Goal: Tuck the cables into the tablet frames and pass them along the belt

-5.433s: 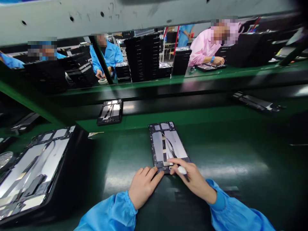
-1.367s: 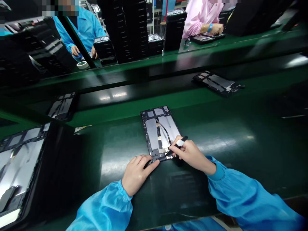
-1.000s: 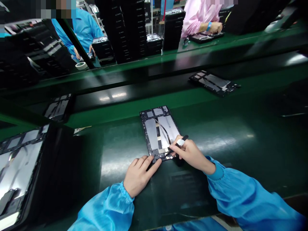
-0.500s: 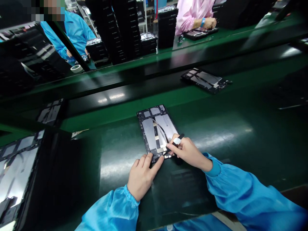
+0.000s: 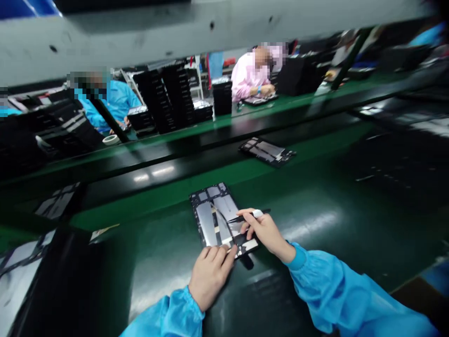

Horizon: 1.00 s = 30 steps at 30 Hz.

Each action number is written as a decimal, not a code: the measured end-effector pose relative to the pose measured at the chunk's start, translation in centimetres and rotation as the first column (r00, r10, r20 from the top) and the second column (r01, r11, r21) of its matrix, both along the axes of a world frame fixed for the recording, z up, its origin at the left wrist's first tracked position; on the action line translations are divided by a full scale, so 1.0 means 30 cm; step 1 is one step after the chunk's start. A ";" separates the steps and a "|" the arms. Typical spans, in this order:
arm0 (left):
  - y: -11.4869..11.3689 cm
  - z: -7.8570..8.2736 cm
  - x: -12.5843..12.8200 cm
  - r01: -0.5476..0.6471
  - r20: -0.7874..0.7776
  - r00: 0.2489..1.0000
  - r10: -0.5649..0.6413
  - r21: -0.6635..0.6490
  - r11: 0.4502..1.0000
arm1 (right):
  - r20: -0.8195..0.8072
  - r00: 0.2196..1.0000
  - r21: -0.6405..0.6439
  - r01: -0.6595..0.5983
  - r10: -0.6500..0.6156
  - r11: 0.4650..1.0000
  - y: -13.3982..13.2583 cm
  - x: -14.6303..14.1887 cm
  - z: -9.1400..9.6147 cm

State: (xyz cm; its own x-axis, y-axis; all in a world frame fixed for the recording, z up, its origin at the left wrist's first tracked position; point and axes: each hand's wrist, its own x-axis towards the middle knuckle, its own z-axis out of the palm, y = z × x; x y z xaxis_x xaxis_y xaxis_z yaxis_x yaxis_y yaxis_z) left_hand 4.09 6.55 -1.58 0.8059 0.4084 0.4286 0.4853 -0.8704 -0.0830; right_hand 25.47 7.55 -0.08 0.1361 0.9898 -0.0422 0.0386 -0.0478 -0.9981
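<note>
An opened tablet back frame (image 5: 213,215), black-edged with silver plates and a thin cable across it, lies on the dark green bench in front of me. My left hand (image 5: 209,275) rests at its near edge, fingertips pressing the frame's lower corner, fingers together. My right hand (image 5: 264,230) is closed around black tweezers (image 5: 245,216) with a white band, held low and nearly flat, the tips pointing left over the frame's middle.
Another open tablet frame (image 5: 267,151) lies on the belt beyond. A tray with a large frame (image 5: 21,271) sits at the left. Stacks of black trays (image 5: 168,100) and other workers in blue and pink coats are across the line.
My head has lifted and turned right, so the scene has shifted. The tweezers have gone from steep to nearly flat, tips off the frame's near edge. The left hand still presses the lower corner.
</note>
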 end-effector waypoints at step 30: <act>0.678 -0.150 0.833 -0.185 0.207 0.950 0.232 -0.225 0.957 | 0.464 0.591 0.160 0.676 -0.660 0.719 0.694 0.846 -0.176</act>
State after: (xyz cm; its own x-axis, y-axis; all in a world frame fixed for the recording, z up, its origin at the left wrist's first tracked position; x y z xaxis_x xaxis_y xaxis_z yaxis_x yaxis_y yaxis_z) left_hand 29.10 26.89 -6.07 0.5830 0.6533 0.4830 0.6429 -0.7344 0.2174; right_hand 50.84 28.37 -5.36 0.7685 0.6126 0.1846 0.4285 -0.2785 -0.8596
